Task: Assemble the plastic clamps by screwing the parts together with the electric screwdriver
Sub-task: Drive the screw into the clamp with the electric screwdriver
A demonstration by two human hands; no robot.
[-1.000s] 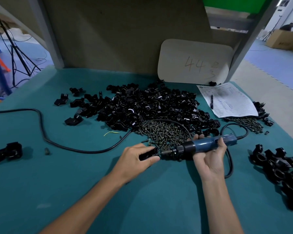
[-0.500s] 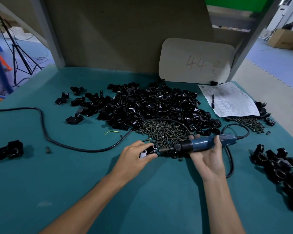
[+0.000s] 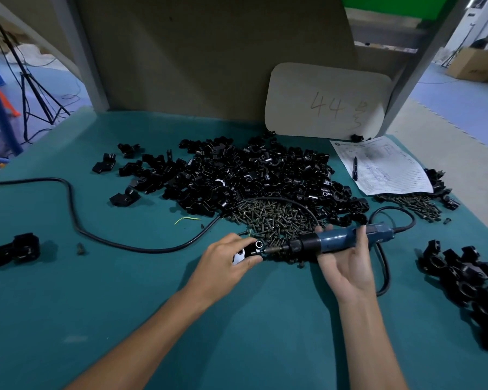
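Blue screwdriver (image 3: 339, 240), one; clamp (image 3: 251, 248), one.

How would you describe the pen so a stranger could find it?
Start at the white board marked 44 at the back of the green table. A printed sheet lies in front of it, and the pen lies on the sheet's left side, the only slim stick among chunky black clamp parts.

Teal table (image 3: 152, 319), black clamp parts (image 3: 237, 175), blue-bodied screwdriver (image 3: 335, 240), dull, perhaps bronze screws (image 3: 276, 218), white printed sheet (image 3: 383, 167)
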